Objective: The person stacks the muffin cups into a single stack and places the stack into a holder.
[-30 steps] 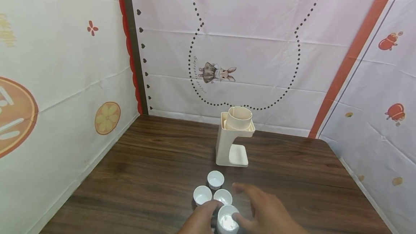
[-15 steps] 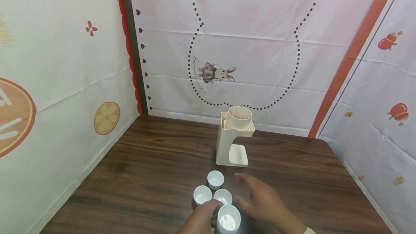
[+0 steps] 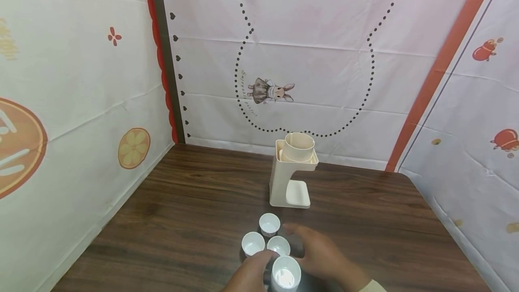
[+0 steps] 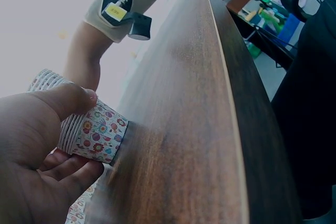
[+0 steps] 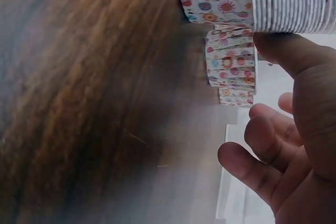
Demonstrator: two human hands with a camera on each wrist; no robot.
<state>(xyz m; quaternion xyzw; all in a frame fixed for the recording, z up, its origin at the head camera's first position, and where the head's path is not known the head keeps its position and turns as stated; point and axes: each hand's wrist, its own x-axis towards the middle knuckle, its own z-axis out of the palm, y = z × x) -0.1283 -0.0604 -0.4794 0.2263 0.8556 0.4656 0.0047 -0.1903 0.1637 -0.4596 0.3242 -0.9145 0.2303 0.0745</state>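
Observation:
A stack of paper baking cups (image 3: 285, 275), white inside and printed with coloured flowers outside, stands upright at the table's near side. My left hand (image 3: 252, 275) grips it, thumb on one side and fingers curled round the other, as the left wrist view shows on the patterned cups (image 4: 102, 132). Just right of the stack is my right hand (image 3: 324, 256), fingers spread and holding nothing. Its thumb (image 5: 289, 51) lies close to the stacked rims (image 5: 294, 1); whether it touches them I cannot tell. Three single cups (image 3: 269, 224) sit beyond the stack, close together.
A cream stand (image 3: 279, 184) with a round holder on top stands farther back on the dark wooden table (image 3: 194, 220). Printed cloth (image 3: 316, 57) hangs behind and at both sides. The left wrist view shows the table's edge (image 4: 231, 108).
My right hand drew away from the stack to the right and forward, then came back left toward its rim. The left hand, the stack and the three single cups have stayed in place.

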